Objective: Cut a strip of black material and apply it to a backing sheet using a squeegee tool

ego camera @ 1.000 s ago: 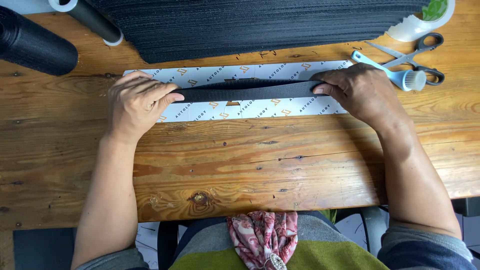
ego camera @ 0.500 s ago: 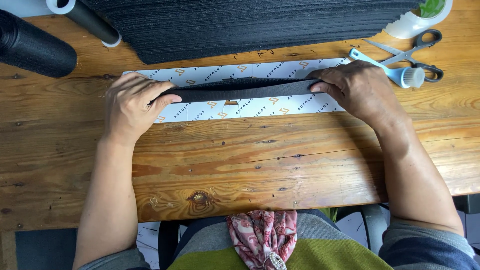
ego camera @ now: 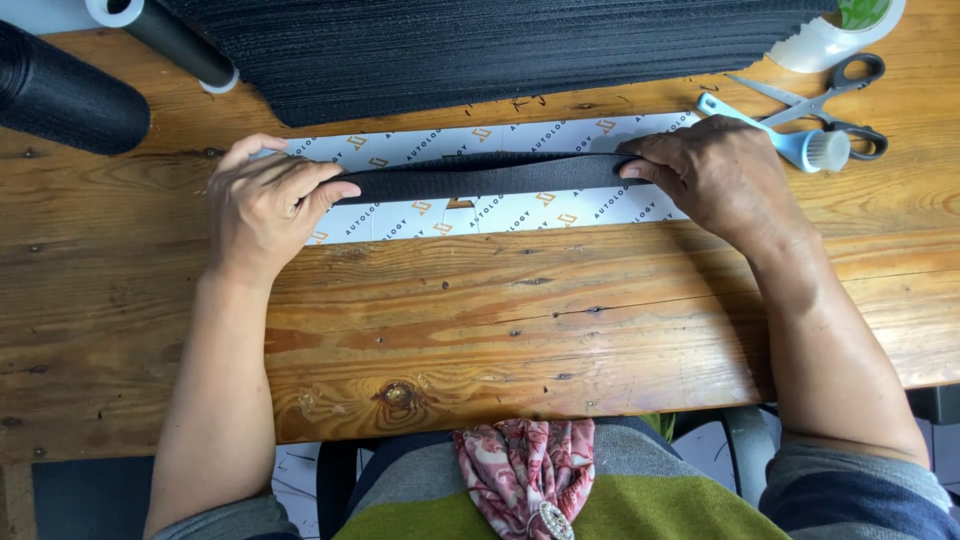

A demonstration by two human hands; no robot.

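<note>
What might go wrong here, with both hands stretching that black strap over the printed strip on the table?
1. The black strap is held only at its two ends, by the left hand and the right hand; a slipping grip could let it sag or twist off the printed strip.
2. The scissors and the blue brush lie close beside the right hand, so a sideways move might knock them.
</note>
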